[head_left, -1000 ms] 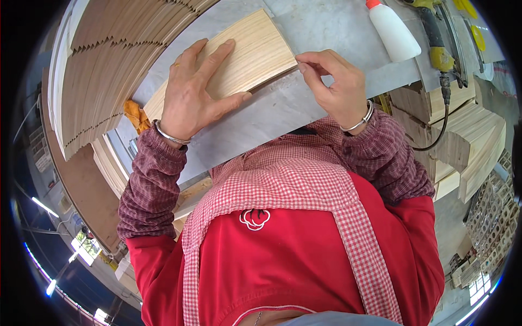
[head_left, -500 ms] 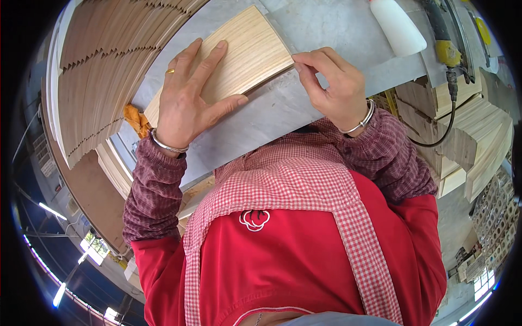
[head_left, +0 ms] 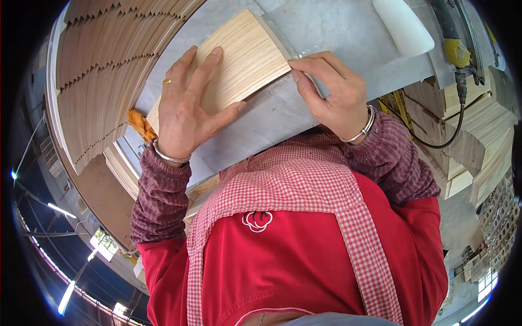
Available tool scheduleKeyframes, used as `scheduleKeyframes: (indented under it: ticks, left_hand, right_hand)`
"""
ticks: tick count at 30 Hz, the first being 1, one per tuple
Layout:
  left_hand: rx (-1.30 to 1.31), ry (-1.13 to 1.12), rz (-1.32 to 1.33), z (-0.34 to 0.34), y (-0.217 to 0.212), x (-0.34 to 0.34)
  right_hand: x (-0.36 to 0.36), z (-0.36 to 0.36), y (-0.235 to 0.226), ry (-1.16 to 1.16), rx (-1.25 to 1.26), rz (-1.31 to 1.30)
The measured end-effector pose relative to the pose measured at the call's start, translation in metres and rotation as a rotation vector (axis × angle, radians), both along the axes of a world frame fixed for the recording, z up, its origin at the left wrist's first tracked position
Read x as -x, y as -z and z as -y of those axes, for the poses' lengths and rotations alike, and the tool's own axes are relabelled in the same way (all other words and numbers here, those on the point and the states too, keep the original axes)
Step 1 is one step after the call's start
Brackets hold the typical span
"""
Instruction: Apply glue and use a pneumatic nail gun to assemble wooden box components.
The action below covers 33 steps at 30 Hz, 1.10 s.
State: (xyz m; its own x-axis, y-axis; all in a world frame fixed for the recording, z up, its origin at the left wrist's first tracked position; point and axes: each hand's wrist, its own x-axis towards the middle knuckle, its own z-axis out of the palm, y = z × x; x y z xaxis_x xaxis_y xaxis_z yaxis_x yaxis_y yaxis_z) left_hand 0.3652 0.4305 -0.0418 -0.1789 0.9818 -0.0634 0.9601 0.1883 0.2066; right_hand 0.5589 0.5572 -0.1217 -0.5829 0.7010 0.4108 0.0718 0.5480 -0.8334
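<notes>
A pale wooden board point(head_left: 247, 51) with straight grain lies on the grey metal table, angled up to the right. My left hand point(head_left: 190, 108), with a ring on one finger, rests flat across its left part, fingers spread. At the board's near right corner is my right hand point(head_left: 334, 89), thumb and forefinger pinched together against the edge. Whatever may be between those fingertips is hidden. Both wrists have silvery bangles above checked sleeves.
Tall stacks of wooden boards point(head_left: 109, 65) stand at the left beside an orange cloth point(head_left: 142, 126). A white bottle point(head_left: 405, 27) lies at the far right, near a yellow-and-black power tool point(head_left: 455, 53) with a cord. More cut wood pieces point(head_left: 462, 136) are piled at the right.
The view has shifted slightly. The right hand's pinch sits a little closer over the board's corner, while the left hand stays spread on the board.
</notes>
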Motion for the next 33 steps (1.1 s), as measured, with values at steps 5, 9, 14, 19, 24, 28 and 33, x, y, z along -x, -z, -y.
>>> scheduleKeyframes:
  ticks: [5,9,14,19,24,28,33]
  left_hand:
    - [-0.014,-0.012,0.043,-0.014,-0.001,-0.01]
    - [-0.051,-0.01,0.085,-0.029,0.003,-0.018]
    - [-0.079,-0.001,0.082,-0.04,0.008,-0.02]
    - [-0.1,-0.012,0.12,-0.04,0.012,-0.02]
    - [-0.125,0.0,0.153,-0.038,0.016,-0.018]
    - [-0.145,-0.005,0.18,-0.037,0.019,-0.017]
    - [-0.181,-0.009,0.19,-0.036,0.022,-0.012]
  right_hand:
    - [-0.002,-0.005,-0.007,-0.06,0.133,0.005]
    - [0.006,-0.012,-0.008,-0.097,0.207,-0.01]
    - [0.015,-0.016,-0.008,-0.159,0.252,-0.022]
    - [0.015,-0.014,-0.006,-0.169,0.262,-0.024]
    - [0.016,-0.013,-0.004,-0.165,0.249,-0.031]
    - [0.013,-0.011,-0.002,-0.161,0.231,-0.02]
    - [0.001,-0.007,0.003,-0.11,0.25,-0.076]
